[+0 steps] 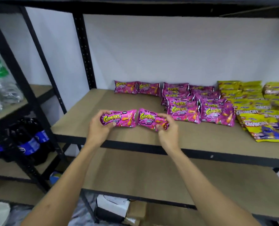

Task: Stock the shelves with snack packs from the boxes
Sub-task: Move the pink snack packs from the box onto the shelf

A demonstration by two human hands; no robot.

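My left hand (99, 126) grips a pink Corntoz snack pack (122, 119) by its left end, just above the brown shelf board (80, 115). My right hand (167, 128) grips a second pink Corntoz pack (147, 119) by its right end. The two packs sit side by side, almost touching, near the shelf's front. Rows of the same pink packs (199, 103) lie to the right, and two more pink packs (136, 87) stand against the back wall.
Yellow Crunchy packs (256, 108) fill the shelf's right end. A black upright post (84, 51) bounds the shelf on the left. Cola bottles (27, 142) stand on the neighbouring rack. A lower shelf board (151, 175) and cardboard boxes (135, 212) lie below.
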